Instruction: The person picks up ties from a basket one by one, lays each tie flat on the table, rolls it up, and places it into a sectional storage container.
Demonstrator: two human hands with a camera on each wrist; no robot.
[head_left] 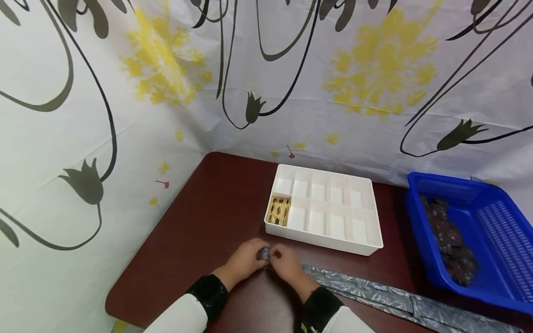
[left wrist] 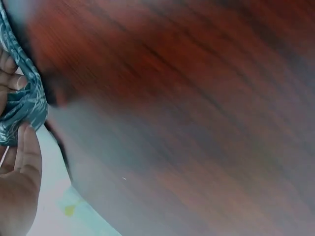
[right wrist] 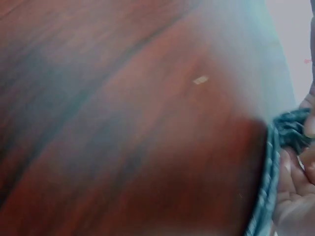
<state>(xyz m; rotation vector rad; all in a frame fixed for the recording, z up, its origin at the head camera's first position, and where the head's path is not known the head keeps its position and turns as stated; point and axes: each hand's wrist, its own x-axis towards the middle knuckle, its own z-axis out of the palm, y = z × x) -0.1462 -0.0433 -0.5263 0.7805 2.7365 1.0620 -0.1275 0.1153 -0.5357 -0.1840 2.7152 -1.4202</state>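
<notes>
- Head view shows a dark red wooden table (head_left: 200,231) with a smooth top.
- Blue plastic basket (head_left: 491,240) with dark cloth sits at the right.
- White tray (head_left: 325,208) has many square boxes; one holds a yellow tie.
- Long gray leafy necktie (head_left: 395,298) runs right from the hands, its rolled end (head_left: 264,253) between them.
- Left hand (head_left: 245,261) and right hand (head_left: 287,264) both pinch that soft roll, touching each other.
</notes>
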